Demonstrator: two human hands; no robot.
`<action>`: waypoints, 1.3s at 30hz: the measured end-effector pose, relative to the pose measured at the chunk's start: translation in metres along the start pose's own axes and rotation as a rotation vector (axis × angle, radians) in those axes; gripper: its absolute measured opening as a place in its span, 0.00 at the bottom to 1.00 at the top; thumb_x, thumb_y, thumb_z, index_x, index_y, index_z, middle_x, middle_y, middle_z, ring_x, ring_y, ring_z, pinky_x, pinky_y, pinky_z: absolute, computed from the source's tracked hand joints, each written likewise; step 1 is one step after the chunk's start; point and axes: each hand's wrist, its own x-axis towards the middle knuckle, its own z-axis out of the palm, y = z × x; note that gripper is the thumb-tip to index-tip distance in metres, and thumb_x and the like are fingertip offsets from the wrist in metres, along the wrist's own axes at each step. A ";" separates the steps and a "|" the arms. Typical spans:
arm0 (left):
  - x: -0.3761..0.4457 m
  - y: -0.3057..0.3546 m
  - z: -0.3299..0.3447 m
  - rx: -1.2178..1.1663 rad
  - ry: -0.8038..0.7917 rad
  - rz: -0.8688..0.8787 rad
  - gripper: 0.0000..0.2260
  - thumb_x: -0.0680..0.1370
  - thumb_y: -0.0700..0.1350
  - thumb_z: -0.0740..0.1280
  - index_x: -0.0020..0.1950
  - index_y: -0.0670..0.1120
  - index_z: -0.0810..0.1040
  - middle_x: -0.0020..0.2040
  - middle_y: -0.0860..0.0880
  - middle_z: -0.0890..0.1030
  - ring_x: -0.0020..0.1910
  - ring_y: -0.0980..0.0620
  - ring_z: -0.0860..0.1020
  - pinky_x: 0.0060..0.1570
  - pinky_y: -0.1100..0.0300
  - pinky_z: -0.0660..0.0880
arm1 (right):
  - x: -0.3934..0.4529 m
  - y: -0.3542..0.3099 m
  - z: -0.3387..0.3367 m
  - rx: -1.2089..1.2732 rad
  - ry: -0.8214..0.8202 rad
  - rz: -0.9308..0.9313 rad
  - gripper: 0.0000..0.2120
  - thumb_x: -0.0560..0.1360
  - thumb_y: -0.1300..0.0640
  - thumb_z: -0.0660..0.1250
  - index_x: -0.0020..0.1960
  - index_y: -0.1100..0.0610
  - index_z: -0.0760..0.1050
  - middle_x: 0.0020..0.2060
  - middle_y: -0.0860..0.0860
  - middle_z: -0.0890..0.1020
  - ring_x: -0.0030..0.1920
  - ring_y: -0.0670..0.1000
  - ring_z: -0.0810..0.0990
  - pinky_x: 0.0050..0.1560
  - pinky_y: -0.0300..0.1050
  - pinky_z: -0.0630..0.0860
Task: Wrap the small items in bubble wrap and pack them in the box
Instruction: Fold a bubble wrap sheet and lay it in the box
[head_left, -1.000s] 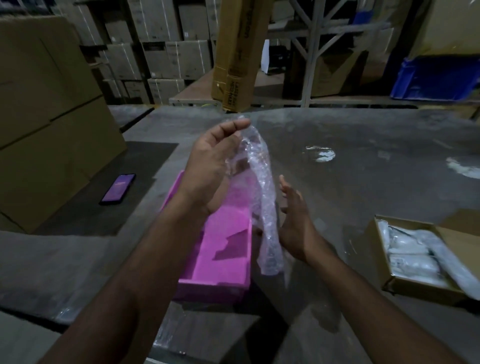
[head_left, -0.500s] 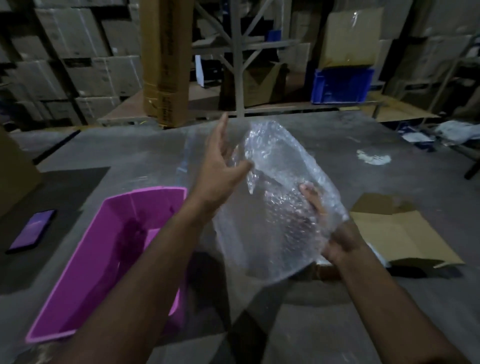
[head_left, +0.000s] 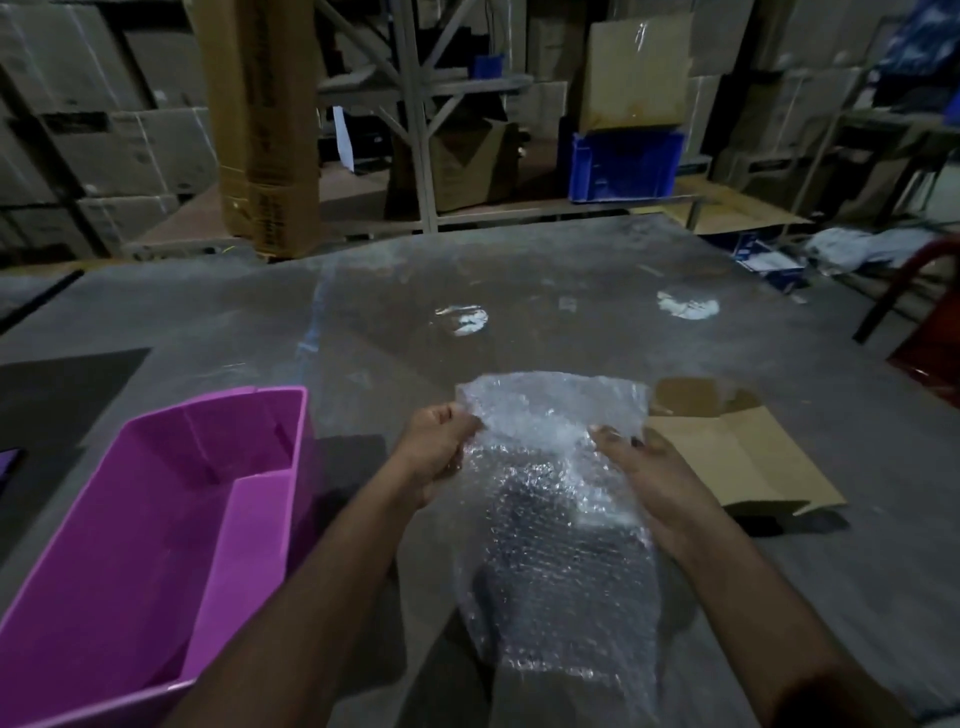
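A clear sheet of bubble wrap (head_left: 556, 499) is spread flat between my hands, low over the grey table. My left hand (head_left: 436, 452) pinches its upper left edge. My right hand (head_left: 649, 483) grips its right edge, fingers partly under the sheet. The brown cardboard box (head_left: 737, 457) lies just right of my right hand; its flap covers the inside, so its contents are hidden. A pink plastic bin (head_left: 156, 519) stands at the left, and no small item is visible in it.
The grey table (head_left: 519, 291) stretches ahead, with two white patches on it. A dark phone (head_left: 8, 462) lies at the far left edge. Stacked cartons, a metal rack and a blue crate (head_left: 623, 163) stand behind. A red chair (head_left: 924, 312) is at right.
The crumpled bubble wrap, held upright a second ago, has been opened out and lowered flat toward the table. Both hands shifted to its edges. The view turned right, away from the phone.
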 end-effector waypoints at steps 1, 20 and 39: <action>-0.002 -0.003 -0.004 0.072 -0.020 -0.048 0.06 0.80 0.40 0.69 0.44 0.44 0.75 0.26 0.50 0.69 0.18 0.57 0.62 0.20 0.68 0.56 | 0.001 0.001 -0.001 0.027 0.000 -0.024 0.11 0.78 0.55 0.71 0.58 0.56 0.76 0.55 0.54 0.84 0.47 0.50 0.85 0.43 0.44 0.81; -0.042 0.001 -0.021 -0.115 0.076 0.310 0.08 0.82 0.43 0.67 0.47 0.41 0.83 0.42 0.44 0.85 0.40 0.48 0.83 0.38 0.55 0.82 | 0.007 0.002 0.013 0.107 -0.173 -0.103 0.26 0.69 0.44 0.74 0.60 0.58 0.76 0.40 0.48 0.86 0.40 0.47 0.84 0.42 0.43 0.78; -0.061 0.000 -0.022 -0.343 0.161 -0.158 0.18 0.86 0.54 0.58 0.61 0.42 0.78 0.51 0.41 0.86 0.44 0.44 0.84 0.34 0.54 0.81 | -0.001 0.018 0.007 -0.053 -0.107 -0.171 0.24 0.77 0.59 0.71 0.70 0.43 0.73 0.58 0.48 0.82 0.51 0.47 0.83 0.43 0.44 0.80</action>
